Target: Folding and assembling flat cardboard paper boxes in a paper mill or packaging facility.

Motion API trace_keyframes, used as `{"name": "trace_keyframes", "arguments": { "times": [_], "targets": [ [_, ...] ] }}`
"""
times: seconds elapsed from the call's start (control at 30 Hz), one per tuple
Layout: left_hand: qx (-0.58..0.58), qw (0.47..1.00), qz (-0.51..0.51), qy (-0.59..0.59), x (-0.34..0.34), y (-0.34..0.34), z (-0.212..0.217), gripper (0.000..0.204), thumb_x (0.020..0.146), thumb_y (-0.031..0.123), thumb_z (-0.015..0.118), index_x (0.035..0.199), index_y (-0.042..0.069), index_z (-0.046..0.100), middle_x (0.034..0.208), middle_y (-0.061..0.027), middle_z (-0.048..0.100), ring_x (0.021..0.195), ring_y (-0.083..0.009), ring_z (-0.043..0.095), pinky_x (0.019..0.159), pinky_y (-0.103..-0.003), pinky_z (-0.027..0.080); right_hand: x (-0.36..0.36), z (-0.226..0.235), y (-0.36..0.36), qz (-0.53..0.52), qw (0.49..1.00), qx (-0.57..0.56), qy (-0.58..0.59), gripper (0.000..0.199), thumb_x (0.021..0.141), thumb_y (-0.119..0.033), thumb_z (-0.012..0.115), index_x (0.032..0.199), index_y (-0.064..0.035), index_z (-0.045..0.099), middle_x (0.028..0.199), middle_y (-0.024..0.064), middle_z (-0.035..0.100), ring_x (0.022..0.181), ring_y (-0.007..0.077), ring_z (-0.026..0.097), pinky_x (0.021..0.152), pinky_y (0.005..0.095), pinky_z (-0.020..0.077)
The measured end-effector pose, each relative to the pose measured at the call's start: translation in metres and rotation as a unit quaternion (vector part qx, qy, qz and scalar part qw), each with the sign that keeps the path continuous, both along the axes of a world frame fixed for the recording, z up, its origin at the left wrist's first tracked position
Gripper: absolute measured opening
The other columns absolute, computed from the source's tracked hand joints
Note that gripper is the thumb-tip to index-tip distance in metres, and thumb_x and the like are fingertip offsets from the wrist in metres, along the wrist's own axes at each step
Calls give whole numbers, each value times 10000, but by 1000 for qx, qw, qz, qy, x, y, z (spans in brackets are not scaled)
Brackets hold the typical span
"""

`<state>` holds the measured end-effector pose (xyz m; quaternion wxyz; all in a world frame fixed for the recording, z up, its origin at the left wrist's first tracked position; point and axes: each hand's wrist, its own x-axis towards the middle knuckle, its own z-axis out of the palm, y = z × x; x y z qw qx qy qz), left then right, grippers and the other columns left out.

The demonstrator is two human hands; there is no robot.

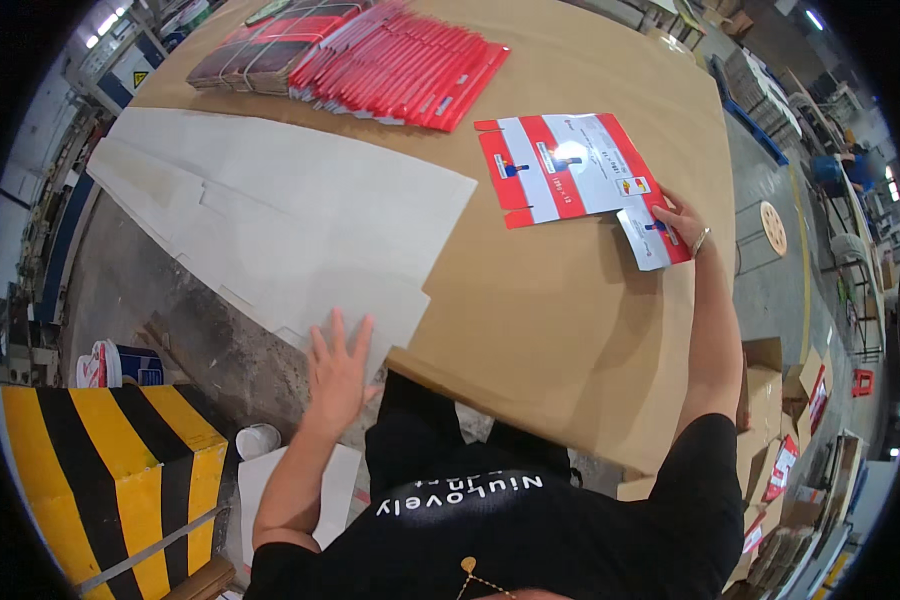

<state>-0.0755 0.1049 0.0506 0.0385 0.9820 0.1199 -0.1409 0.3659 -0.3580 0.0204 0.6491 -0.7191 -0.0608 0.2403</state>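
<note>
My right hand (682,218) grips the lower right end of a flat red and white printed carton blank (595,170). The blank is spread out at the right side of the brown-covered table (540,330), its printed side up, with tabs along its left end. Fingers spread, my left hand (338,375) is at the near end of some large flat white cardboard sheets (300,200). Whether its fingertips press on the sheets or hover over them, I cannot tell. These sheets lie across the left of the table and reach past its edge.
Many folded red cartons (410,70) lie fanned at the far side, beside a strapped bundle (260,60). A yellow and black striped block (120,480) stands at lower left, near a white tub (258,441). Cardboard boxes (760,400) stand right of the table; a round stool (773,228) is beyond.
</note>
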Motion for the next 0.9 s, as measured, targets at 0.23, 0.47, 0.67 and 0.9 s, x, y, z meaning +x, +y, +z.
{"name": "trace_keyframes", "arguments": {
  "times": [0.23, 0.47, 0.67, 0.9],
  "targets": [
    [-32, 999, 29, -17, -11, 0, 11, 1100, 677, 178, 867, 1588, 192, 252, 1609, -283, 157, 1354, -617, 289, 1088, -626, 354, 112, -34, 228, 11, 972, -141, -187, 586, 833, -110, 757, 1360, 27, 541, 1072, 117, 712, 859, 166, 676, 755, 329, 583],
    [-78, 996, -50, -17, 11, -4, 9, 1035, 698, 162, 808, 1580, 191, 267, 1593, -296, 173, 1341, -639, 287, 1075, -627, 383, 151, -43, 316, 4, 909, -379, -174, 663, 974, -361, 562, 1555, -162, 314, 770, 102, 712, 676, 234, 713, 637, 363, 563],
    [-124, 987, -101, -20, 0, 29, 38, 578, 800, 109, 677, 1361, 113, 539, 1376, -228, 480, 1214, -453, 509, 987, -507, 481, -86, 110, 295, 147, 883, -65, -441, 413, 900, 3, 517, 1253, -125, 691, 723, 84, 650, 657, 197, 637, 625, 312, 523],
    [-7, 949, -203, -240, 41, 3, 97, 286, 826, 84, 580, 1092, 77, 684, 866, -103, 570, 823, -313, 607, 701, -423, 486, -360, 263, 202, 170, 714, -21, -679, 169, 695, -101, 741, 727, -144, 581, 622, -17, 493, 582, 143, 535, 451, 345, 370]
  ]
}}
